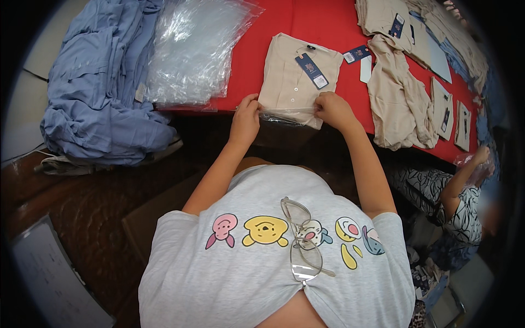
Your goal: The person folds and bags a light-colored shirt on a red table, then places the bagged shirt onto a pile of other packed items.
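Note:
A folded beige shirt [279, 76] with a dark blue hang tag [311, 71] lies at the front edge of the red-covered table [249, 65]. A clear plastic bag [290, 113] covers the shirt's near end, which juts a little over the edge. My left hand [246, 117] pinches the bag at its left side. At the right side my right hand [333, 109] is closed on the bag's edge, thumb and fingers together. How far up the shirt the bag reaches is hard to make out.
Left of the shirt lies a stack of clear bags [191, 54], beside a heap of blue shirts [104, 82] hanging over the edge. To the right are a loose beige shirt [394, 93] and folded shirts [442, 106]. Another person [454, 191] sits at the far right.

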`<state>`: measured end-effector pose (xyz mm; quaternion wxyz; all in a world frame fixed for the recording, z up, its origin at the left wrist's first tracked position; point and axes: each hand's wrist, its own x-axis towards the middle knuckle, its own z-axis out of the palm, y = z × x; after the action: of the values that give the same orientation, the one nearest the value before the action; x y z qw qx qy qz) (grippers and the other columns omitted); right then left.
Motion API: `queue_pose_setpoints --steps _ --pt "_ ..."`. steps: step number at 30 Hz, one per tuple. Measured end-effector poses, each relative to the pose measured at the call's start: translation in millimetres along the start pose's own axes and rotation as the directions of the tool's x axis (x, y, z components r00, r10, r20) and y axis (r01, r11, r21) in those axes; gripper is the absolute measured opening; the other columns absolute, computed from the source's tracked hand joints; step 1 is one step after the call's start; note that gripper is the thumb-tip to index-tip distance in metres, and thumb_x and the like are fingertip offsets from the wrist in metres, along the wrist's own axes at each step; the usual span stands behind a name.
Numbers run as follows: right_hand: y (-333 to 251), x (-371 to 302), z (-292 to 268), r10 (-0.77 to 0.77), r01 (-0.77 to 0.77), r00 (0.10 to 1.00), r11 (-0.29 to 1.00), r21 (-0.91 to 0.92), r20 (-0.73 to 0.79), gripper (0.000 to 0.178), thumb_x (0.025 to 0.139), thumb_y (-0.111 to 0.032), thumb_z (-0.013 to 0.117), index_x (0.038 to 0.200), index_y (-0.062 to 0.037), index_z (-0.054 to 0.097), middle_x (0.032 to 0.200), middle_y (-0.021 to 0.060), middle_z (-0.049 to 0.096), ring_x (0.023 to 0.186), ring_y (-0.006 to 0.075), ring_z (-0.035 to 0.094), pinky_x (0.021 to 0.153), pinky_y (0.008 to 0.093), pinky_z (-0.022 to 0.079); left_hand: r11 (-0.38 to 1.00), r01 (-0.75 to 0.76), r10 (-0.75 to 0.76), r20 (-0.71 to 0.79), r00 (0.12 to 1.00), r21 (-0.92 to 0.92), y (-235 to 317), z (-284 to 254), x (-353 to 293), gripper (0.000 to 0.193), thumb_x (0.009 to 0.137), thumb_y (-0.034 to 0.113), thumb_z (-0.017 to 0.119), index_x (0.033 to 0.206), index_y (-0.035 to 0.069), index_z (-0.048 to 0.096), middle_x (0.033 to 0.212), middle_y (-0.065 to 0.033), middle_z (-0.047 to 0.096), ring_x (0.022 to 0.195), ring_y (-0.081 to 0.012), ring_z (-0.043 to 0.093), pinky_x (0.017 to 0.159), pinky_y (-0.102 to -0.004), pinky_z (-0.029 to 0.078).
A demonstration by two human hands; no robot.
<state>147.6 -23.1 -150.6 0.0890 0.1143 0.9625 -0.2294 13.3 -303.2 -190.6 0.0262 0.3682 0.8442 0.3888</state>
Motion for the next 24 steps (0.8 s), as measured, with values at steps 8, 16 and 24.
queue_pose_setpoints --steps 8,16,24 --pt "-3 -22 5 0.139 -0.122 0.988 0.969 0.217 -0.066 0.013 0.08 -0.014 0.078 0.085 -0.004 0.073 0.091 0.0125 0.069 0.099 0.0336 0.067 0.086 0.046 0.055 0.697 0.514 -0.445 0.259 0.857 -0.5 -27 13 45 0.039 0.092 0.016 0.081 0.125 -0.003 0.069 0.089 -0.0139 0.073 0.076 -0.0148 0.067 0.07 -0.0327 0.053" --pt "8 -35 10 0.145 -0.136 0.989 0.944 0.299 -0.009 0.014 0.078 -0.013 0.078 0.085 -0.0016 0.073 0.089 0.0147 0.071 0.089 0.0332 0.07 0.08 0.0442 0.056 0.832 0.524 -0.42 0.409 0.81 -0.182 -26 17 22 0.028 0.088 0.019 0.086 0.101 -0.003 0.075 0.083 -0.0096 0.073 0.074 -0.0163 0.065 0.071 -0.0334 0.052" --pt "-1 -41 1 0.171 -0.159 0.985 0.931 0.33 -0.008 0.013 0.077 -0.011 0.08 0.085 -0.0019 0.074 0.088 0.0141 0.072 0.088 0.0319 0.07 0.08 0.0425 0.055 0.922 0.143 0.045 0.469 0.882 -0.359 51 -18 2 0.032 0.1 0.011 0.066 0.131 0.004 0.07 0.116 -0.0134 0.077 0.106 -0.0296 0.073 0.096 -0.0415 0.055"
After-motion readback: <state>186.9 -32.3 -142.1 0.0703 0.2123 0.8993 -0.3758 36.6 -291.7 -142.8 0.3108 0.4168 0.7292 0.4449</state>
